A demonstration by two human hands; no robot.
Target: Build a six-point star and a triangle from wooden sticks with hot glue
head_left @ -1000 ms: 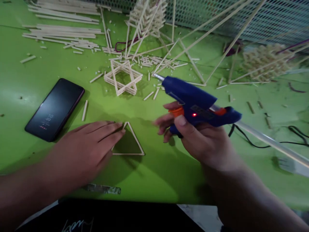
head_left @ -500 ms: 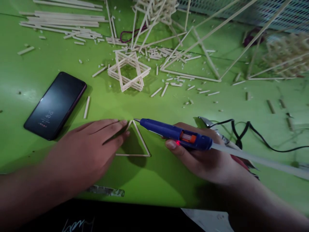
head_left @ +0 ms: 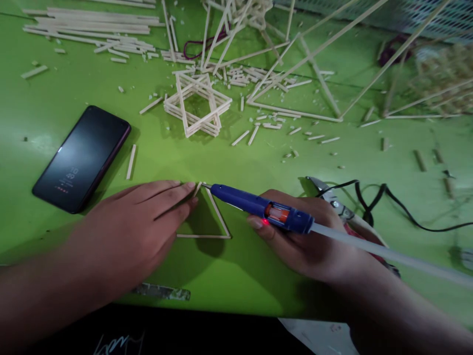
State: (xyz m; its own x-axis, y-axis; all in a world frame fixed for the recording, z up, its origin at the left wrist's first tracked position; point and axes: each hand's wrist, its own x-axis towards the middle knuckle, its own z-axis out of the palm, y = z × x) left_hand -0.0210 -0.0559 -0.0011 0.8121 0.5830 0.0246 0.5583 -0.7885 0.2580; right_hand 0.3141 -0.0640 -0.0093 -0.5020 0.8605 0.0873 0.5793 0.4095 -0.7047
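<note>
My right hand (head_left: 303,236) is wrapped round a blue hot glue gun (head_left: 244,203), with a long pale glue stick (head_left: 369,247) coming out of its back end. The gun's metal tip meets the top corner of a small triangle of thin wooden sticks (head_left: 219,212) lying on the green table. On the triangle's left side, my left hand (head_left: 148,217) grips the stick between thumb and fingers, hiding most of it. A star-shaped stack of sticks (head_left: 197,106) sits beyond the triangle. Partly behind my right hand lie pliers-like cutters (head_left: 336,204).
A phone (head_left: 81,158) lies at left beside a short loose stick (head_left: 131,161). Long sticks (head_left: 96,22) are piled at the back left. Larger stick frames (head_left: 295,111) stand behind, among many offcuts. A black cord (head_left: 399,209) runs off to the right.
The glue gun has moved slightly left, and its tip now reaches the triangle's top corner. My left hand stays on the stick. The view has shifted a little.
</note>
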